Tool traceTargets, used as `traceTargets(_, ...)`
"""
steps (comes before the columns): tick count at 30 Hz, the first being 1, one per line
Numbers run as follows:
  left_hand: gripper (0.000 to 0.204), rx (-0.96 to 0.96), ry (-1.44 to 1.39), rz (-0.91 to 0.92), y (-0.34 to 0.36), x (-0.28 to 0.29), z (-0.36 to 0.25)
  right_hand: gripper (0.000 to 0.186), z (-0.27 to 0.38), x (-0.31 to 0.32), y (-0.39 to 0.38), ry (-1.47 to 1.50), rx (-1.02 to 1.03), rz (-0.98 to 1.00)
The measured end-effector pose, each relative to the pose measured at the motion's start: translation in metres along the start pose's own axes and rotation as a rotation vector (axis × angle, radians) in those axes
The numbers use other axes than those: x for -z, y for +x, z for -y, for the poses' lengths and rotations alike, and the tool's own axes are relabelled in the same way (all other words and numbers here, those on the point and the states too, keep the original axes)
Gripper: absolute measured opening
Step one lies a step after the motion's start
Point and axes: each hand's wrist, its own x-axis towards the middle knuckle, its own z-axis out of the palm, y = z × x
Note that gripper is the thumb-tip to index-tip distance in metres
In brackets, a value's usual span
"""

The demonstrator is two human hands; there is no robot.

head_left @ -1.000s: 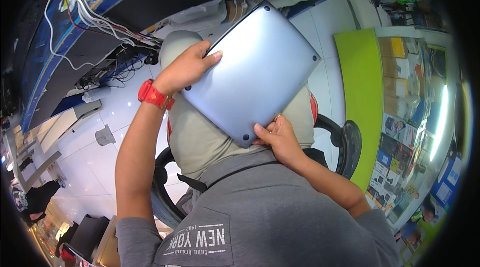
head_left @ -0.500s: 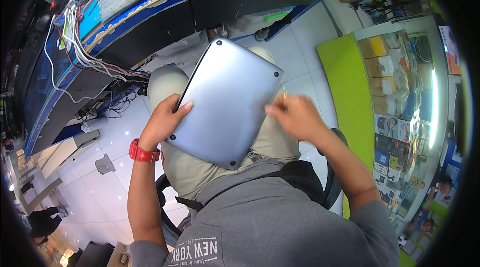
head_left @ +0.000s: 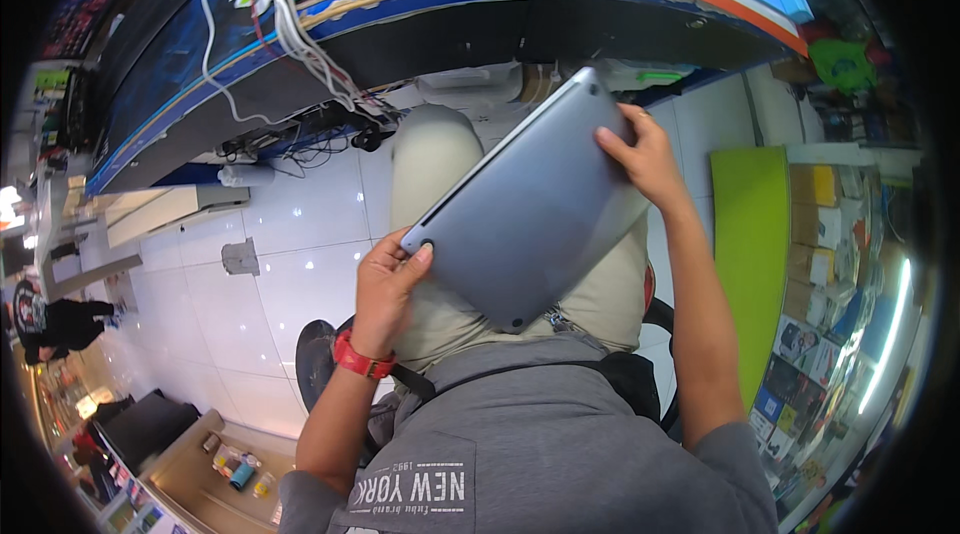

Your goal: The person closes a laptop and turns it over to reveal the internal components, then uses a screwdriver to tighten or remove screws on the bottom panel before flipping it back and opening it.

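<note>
A closed grey laptop (head_left: pixel 535 204) is held over my lap, its underside facing up and round dark feet showing at its corners. It slants, with one long edge running from lower left to upper right. My left hand (head_left: pixel 390 279) grips the near left corner, thumb on top beside a foot and fingers underneath. On the right edge, close to the far corner, my right hand (head_left: pixel 645 154) is closed with its thumb on the underside panel; its other fingers are partly hidden beneath.
Ahead stands a workbench (head_left: pixel 440 34) with a chipped edge and white cables (head_left: pixel 310 54) hanging down on the left. A green panel (head_left: pixel 750 264) and a glass display case (head_left: pixel 830 284) of boxed goods flank me on the right. A person (head_left: pixel 60 319) is at the far left.
My right hand has come up from beside the laptop and taken hold of its right edge. The laptop is turned clockwise and tilted. My left hand keeps its grip. The view has shifted left.
</note>
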Motion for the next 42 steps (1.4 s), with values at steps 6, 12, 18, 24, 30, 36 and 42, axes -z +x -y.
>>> traceTargets(6,0.038,-0.210,0.072,0.068,-0.015,-0.015,0.015,0.047,-0.014,0.026,-0.044,0.332,-0.073,-0.035)
traceTargets(12,0.038,-0.334,0.052,0.108,-0.019,-0.042,-0.034,0.040,-0.018,0.027,-0.075,0.583,-0.106,-0.071)
traceTargets(18,0.041,-0.375,0.083,0.239,-0.036,-0.055,-0.056,0.033,-0.033,0.020,-0.123,0.869,-0.090,-0.160)
traceTargets(24,0.040,-0.356,0.251,0.374,-0.043,-0.039,-0.059,0.041,-0.031,0.039,-0.140,0.814,-0.028,-0.116)
traceTargets(30,0.039,-0.421,0.229,0.335,-0.049,-0.031,-0.037,0.043,-0.023,0.032,-0.146,0.783,0.009,-0.190)
traceTargets(36,0.036,-0.396,0.219,0.331,-0.055,-0.022,-0.028,0.050,-0.022,0.045,-0.147,0.621,0.040,-0.170)
traceTargets(42,0.033,-0.420,0.253,0.308,-0.059,-0.025,-0.031,0.068,0.108,0.052,-0.125,-0.743,0.676,-0.361)
